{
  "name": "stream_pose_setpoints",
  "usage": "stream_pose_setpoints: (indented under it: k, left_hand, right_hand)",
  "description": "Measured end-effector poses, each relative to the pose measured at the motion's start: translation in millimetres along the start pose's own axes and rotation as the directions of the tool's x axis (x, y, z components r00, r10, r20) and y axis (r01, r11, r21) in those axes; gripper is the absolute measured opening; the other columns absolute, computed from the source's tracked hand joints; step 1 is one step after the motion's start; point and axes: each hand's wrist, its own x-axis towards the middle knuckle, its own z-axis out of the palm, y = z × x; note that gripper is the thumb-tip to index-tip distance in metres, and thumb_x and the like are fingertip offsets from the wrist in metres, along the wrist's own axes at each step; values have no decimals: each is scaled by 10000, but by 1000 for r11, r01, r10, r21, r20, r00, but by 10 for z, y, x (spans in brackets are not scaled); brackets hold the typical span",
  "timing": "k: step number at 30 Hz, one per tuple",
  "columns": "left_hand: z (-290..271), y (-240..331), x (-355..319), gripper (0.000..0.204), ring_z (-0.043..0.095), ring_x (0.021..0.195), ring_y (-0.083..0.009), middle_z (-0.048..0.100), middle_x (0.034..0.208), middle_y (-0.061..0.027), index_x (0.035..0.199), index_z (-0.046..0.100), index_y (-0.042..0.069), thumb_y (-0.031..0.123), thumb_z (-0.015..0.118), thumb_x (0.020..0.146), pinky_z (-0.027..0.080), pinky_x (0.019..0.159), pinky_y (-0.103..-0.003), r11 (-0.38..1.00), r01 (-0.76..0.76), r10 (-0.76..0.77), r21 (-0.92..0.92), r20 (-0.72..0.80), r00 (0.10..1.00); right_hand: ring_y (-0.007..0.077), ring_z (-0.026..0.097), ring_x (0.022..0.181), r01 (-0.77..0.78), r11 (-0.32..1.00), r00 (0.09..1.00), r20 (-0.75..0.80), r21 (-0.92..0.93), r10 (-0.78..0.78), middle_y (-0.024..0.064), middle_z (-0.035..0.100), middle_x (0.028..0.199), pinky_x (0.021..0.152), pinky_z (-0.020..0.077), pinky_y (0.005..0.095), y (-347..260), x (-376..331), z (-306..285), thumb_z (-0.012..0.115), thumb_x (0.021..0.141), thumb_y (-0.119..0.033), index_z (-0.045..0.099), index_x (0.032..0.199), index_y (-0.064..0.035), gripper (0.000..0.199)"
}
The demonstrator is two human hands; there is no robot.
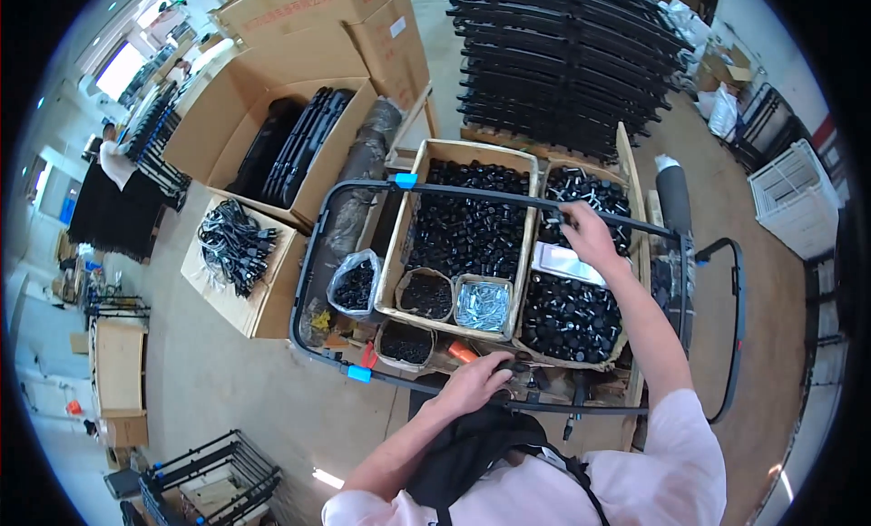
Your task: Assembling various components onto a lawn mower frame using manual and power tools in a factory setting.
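Note:
A black tube frame (472, 194) with rounded corners and blue clips (360, 374) lies across wooden bins of small parts. My right hand (585, 231) is at its far rail, fingers bent and closed by a small dark piece; I cannot make out whether they grip that or the rail. At the near rail, my left hand (472, 384) has its fingers curled around something dark, mostly hidden. An orange-handled tool (463, 352) lies just beyond the left hand. A white box (567, 263) sits beneath my right forearm, among black knobs (572, 319).
The large bin holds black caps (472, 213), with silver screws (483, 305) in a smaller box. At left stand an open carton (227, 118) of black panels and a bundle of black cords (238, 245). Stacked black frames (562, 63) rise behind; a white crate (798, 195) stands right.

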Motion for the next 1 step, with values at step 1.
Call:
stream_pose_setpoints:
  k: [1]
  left_hand:
    - [-26, 92, -75, 422, 667, 1221, -335, 686, 1298, -222, 1413, 596, 73, 301, 620, 1058, 515, 1037, -438, 997, 68, -68, -33, 15, 998]
  right_hand:
    - [296, 697, 995, -6, 1000, 1000, 7, -31, 6, 140, 656, 1140, 910, 552, 401, 2, 82, 15, 674, 900, -43, 664, 1222, -21, 322]
